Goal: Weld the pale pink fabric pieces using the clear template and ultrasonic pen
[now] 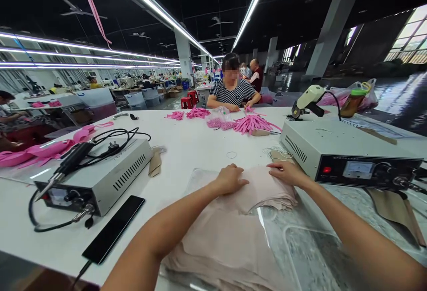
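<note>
My left hand (231, 180) rests on the smaller stack of thin pale pink fabric pieces (258, 189), thumb and fingers apart. Across from it, my right hand (286, 173) touches the far right edge of the same stack with its fingers stretched out and a little apart. The layers fan out along the stack's near right edge. Closer to me lies a larger pile of the same pale pink fabric (227, 242), its lower sheets uneven. A clear plastic sheet (200, 177) shows under the fabric.
Grey control boxes stand left (122, 171) and right (350, 144); a black handheld tool (75, 160) lies on the left one. A phone (115, 229) with a cable lies nearby. Across the white table (187, 144), a person (232, 86) sits by pink strips (251, 122). A jar (353, 102) stands far right.
</note>
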{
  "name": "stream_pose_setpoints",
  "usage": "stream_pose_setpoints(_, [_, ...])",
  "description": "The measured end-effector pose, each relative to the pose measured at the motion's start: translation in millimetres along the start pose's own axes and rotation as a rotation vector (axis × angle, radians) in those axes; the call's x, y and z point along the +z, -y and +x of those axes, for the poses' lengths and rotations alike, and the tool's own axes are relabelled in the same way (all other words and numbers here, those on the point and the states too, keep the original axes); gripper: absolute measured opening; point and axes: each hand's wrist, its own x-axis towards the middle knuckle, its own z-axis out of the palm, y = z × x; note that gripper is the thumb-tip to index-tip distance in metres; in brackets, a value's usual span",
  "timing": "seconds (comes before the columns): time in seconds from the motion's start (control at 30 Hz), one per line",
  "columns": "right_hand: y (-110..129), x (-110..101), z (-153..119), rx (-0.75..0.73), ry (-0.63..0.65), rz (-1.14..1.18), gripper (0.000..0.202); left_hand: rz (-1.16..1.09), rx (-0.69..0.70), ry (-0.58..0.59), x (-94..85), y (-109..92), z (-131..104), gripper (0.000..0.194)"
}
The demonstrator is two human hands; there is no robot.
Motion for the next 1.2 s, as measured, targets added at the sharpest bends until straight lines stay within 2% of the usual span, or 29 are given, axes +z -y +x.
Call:
stream_pose_setpoints(0.1, [-6,1,-3,-0.045,-0.03,-0.013,0.023,0.022,0.022,-0.007,16.9,-7,17,0.029])
stream_pose_setpoints(0.2, [-6,-6,-8,-0.123,-0.098,-0.01,0.012,0.016,0.039,-0.042,22.9,-5,21,0.026])
stream_pose_setpoints(0.33, [6,-20,-16,-0.216,-0.182,-0.019,0.012,0.001,0.113,-0.053,23.4,-5,28,0.038])
stream_pose_setpoints(0.47, [17,-35,-39,-0.234,-0.284,-0.079,0.009,-0.003,0.229,-0.069,14.3,-16,35,0.019])
stream_pose_setpoints(0.6, [23,-41,-97,-0.231,-0.349,-0.167,0.014,-0.015,0.413,-0.053,-0.7,-26,17,0.015])
stream_pose_setpoints(0.67, [25,-36,-138,-0.238,-0.339,-0.198,0.015,0.006,0.578,0.003,-4.3,-30,-3,0.014])
stream_pose_setpoints(0.77, [28,-24,-199,-0.283,-0.343,-0.287,0.019,0.186,0.907,0.086,-2.5,-37,-36,0.02])
stream_pose_setpoints(0.83, [29,-18,-234,-0.298,-0.346,-0.371,0.021,0.296,1.025,0.166,0.7,-43,-53,0.02])
stream_pose_setpoints(0.93, [33,-16,-272,-0.247,-0.318,-0.397,0.018,0.352,1.071,0.309,1.9,-57,-65,0.019])
stream_pose_setpoints(1.0, [37,-20,-288,-0.212,-0.289,-0.36,0.016,0.34,1.066,0.369,-0.4,-69,-63,0.026])
stream_pose_setpoints(1.1, [43,-28,-304,-0.182,-0.272,-0.3,0.02,0.297,1.053,0.344,-1.3,-94,-55,0.03])
stream_pose_setpoints(1.2, [42,-31,-316,-0.154,-0.327,-0.266,0.023,0.212,1.082,0.251,9.7,-118,-48,0.028])
